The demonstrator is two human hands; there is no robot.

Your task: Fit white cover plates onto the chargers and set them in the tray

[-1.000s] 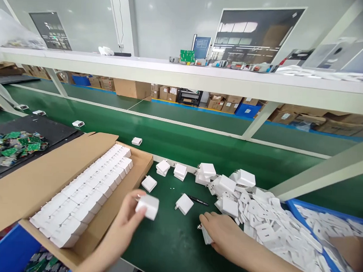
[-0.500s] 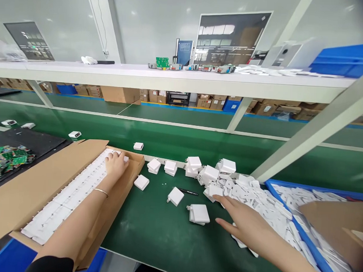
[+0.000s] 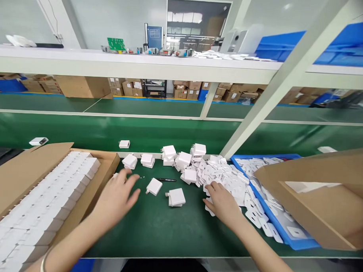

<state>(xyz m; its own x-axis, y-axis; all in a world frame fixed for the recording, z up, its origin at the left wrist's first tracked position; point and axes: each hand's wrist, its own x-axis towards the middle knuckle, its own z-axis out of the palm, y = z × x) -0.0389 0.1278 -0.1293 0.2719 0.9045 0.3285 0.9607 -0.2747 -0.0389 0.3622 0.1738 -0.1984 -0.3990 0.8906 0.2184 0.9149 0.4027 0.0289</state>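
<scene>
My left hand [image 3: 116,197] hovers over the green mat with fingers spread and nothing in it, just right of a cardboard box [image 3: 22,174] packed with rows of white chargers [image 3: 45,202]. A loose white charger [image 3: 154,186] lies near its fingertips, another [image 3: 177,197] beside that. My right hand [image 3: 223,203] rests palm down on the edge of a heap of flat white plastic parts [image 3: 227,179]; I cannot tell whether it grips one.
A black pen [image 3: 165,179] lies on the mat. Several more chargers [image 3: 183,158] sit behind it. A blue tray [image 3: 288,239] with white parts and an open cardboard box [image 3: 319,196] stand at right. A white shelf [image 3: 136,65] runs overhead.
My left hand left the box, where it set a charger down, and came back over the mat with nothing in it. My right hand shifted to the heap's edge. The view swung right.
</scene>
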